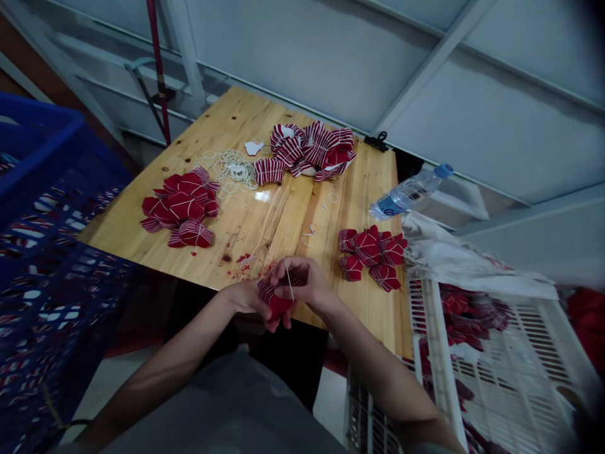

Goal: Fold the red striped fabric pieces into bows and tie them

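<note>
Rubber band [287,280] stretches taut over the striped red cloth bundle [274,298] my left hand [248,296] and right hand [302,282] grip; overstretching could snap it.

Left hand [246,297], right hand [302,284], red-striped cloth bundle [274,302]

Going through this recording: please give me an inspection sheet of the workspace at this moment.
surface: wooden table, with red stains near its front edge.
job's things: red-and-white striped fabric bundle with a thin white band; piles of similar bundles; loose rubber bands.
clutter: plastic water bottle; white cloth; black clip.
grippers: left hand and right hand hold the bundle in their fingers.
cables: nothing seen.
surroundings: blue plastic crate; white slatted crate holding red bundles; red pole.
</note>
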`<move>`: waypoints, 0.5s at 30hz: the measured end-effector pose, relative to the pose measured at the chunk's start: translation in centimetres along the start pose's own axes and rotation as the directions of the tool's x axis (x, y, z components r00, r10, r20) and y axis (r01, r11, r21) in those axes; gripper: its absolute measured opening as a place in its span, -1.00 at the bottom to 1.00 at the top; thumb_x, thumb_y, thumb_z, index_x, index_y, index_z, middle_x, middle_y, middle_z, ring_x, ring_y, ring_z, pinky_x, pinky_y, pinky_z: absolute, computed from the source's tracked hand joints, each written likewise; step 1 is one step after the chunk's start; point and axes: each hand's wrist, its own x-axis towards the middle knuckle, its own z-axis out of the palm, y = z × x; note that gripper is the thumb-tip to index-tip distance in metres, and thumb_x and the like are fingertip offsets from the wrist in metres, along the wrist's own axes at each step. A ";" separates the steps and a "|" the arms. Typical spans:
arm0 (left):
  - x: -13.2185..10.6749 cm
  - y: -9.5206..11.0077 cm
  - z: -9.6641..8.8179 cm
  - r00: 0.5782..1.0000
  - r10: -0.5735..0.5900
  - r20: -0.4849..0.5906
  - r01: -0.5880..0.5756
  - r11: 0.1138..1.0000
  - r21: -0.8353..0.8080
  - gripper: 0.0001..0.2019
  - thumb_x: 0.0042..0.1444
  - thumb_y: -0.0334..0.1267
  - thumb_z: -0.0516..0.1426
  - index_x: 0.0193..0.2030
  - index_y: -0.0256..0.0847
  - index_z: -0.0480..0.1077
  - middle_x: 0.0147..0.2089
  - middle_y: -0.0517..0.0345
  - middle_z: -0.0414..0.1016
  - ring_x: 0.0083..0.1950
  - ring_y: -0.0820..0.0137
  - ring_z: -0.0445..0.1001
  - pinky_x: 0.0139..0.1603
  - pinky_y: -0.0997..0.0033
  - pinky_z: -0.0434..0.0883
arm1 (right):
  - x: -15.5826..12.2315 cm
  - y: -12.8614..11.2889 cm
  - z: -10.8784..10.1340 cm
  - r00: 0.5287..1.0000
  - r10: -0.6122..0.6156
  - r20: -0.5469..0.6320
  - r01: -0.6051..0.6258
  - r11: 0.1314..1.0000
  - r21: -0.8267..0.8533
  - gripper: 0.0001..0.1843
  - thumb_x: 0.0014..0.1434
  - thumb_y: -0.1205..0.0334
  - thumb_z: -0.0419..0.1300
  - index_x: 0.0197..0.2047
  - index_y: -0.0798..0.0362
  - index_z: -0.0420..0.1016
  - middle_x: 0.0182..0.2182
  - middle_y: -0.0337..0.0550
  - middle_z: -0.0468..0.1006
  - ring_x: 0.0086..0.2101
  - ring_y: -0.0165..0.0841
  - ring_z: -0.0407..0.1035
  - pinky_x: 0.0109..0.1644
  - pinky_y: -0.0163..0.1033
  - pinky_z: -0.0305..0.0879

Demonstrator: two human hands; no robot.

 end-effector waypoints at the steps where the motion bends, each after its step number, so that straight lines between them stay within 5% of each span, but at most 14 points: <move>1: 0.0 -0.2 -0.1 1.000 0.002 0.007 -0.002 1.000 -0.010 -0.47 -0.43 0.09 0.45 -0.35 -0.23 0.55 -0.46 0.01 0.60 -0.48 0.25 0.56 -0.37 0.24 0.53 | 0.1 0.0 -0.4 0.998 0.052 0.027 -0.051 0.999 -0.005 -0.70 -0.16 0.15 0.46 -0.38 0.05 0.50 -0.42 -0.20 0.61 -0.35 -0.31 0.53 -0.19 -0.15 0.48; 5: 0.3 -0.3 0.0 0.994 -0.040 0.099 0.040 0.999 0.001 -0.49 -0.39 0.10 0.44 -0.38 -0.26 0.54 -0.43 -0.01 0.62 -0.53 0.32 0.53 -0.45 0.34 0.50 | 1.0 -1.0 -2.7 0.938 0.245 0.247 -0.246 0.969 -0.029 -0.75 -0.09 0.14 0.34 -0.33 0.08 0.54 -0.49 -0.19 0.60 -0.43 -0.34 0.50 -0.23 -0.19 0.43; 8: 0.7 -0.3 0.4 0.969 -0.194 0.153 0.184 0.980 0.078 -0.55 -0.36 -0.05 0.46 -0.38 -0.30 0.51 -0.42 0.03 0.63 -0.52 0.37 0.54 -0.50 0.43 0.49 | 1.7 -3.3 -3.5 0.799 0.384 0.462 -0.327 0.923 -0.201 -0.80 -0.06 0.13 0.21 -0.44 0.11 0.49 -0.60 -0.22 0.51 -0.51 -0.39 0.41 -0.30 -0.23 0.35; 10: 0.9 -0.3 0.7 0.949 -0.276 0.156 0.263 0.960 0.100 -0.58 -0.34 -0.16 0.47 -0.35 -0.31 0.48 -0.42 0.08 0.63 -0.51 0.38 0.55 -0.50 0.46 0.51 | 2.0 -5.1 -3.1 0.711 0.484 0.509 -0.252 0.852 -0.458 -0.90 -0.08 0.23 0.19 -0.48 0.10 0.42 -0.62 -0.29 0.42 -0.56 -0.46 0.30 -0.38 -0.31 0.25; 12: 0.8 -0.2 0.9 0.947 -0.294 0.129 0.287 0.955 0.071 -0.56 -0.33 -0.21 0.46 -0.29 -0.29 0.47 -0.42 0.13 0.63 -0.50 0.40 0.56 -0.51 0.48 0.51 | 1.9 -6.5 -2.1 0.766 0.478 0.430 -0.030 0.695 -0.718 -0.91 -0.14 0.41 0.18 -0.55 0.08 0.32 -0.64 -0.37 0.31 -0.58 -0.53 0.16 -0.46 -0.36 0.09; 15: 0.5 0.5 1.3 0.958 -0.285 0.031 0.284 0.957 0.053 -0.54 -0.32 -0.25 0.46 -0.23 -0.28 0.46 -0.43 0.17 0.61 -0.51 0.44 0.55 -0.50 0.52 0.49 | 1.5 -6.6 -0.6 0.975 0.112 0.191 0.136 0.379 -0.915 -0.74 -0.10 0.53 0.16 -0.63 0.07 0.19 -0.67 -0.40 0.17 -0.59 -0.56 0.02 -0.48 -0.32 -0.08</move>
